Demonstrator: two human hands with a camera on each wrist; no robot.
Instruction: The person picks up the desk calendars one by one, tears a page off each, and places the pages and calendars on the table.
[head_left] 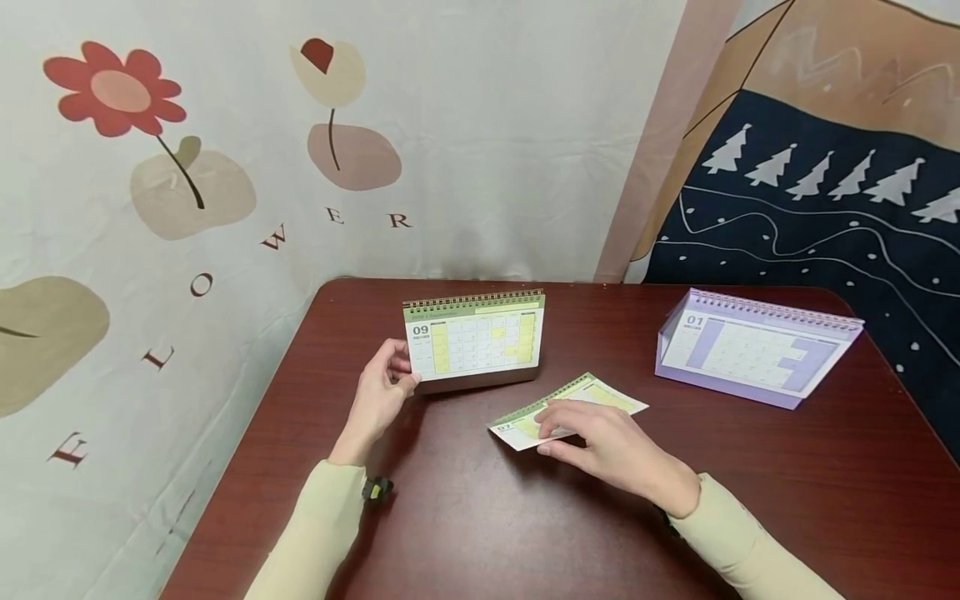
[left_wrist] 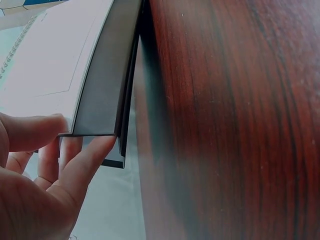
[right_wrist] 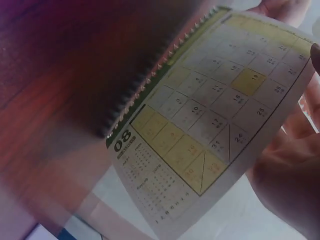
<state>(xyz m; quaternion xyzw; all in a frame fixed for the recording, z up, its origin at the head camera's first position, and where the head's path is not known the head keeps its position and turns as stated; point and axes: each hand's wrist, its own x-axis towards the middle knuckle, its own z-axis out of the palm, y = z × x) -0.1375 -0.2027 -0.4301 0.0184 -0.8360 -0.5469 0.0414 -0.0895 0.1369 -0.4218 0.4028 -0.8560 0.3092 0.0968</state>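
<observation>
A green-topped spiral desk calendar turned to 09 stands upright on the table. My left hand grips its lower left corner. In the left wrist view the thumb lies on the page corner, with the other fingers beneath and behind the dark stand. In front of that calendar, my right hand holds a loose calendar page marked 07, tilted above the tabletop. The page's other side, marked 08, faces the right wrist camera, with the right hand at its edge; torn-looking holes line its green strip.
A purple desk calendar showing 01 stands at the right on the dark red-brown table. Behind the table hangs a pale cloth with flower prints; a dark cloth with white trees hangs at the right.
</observation>
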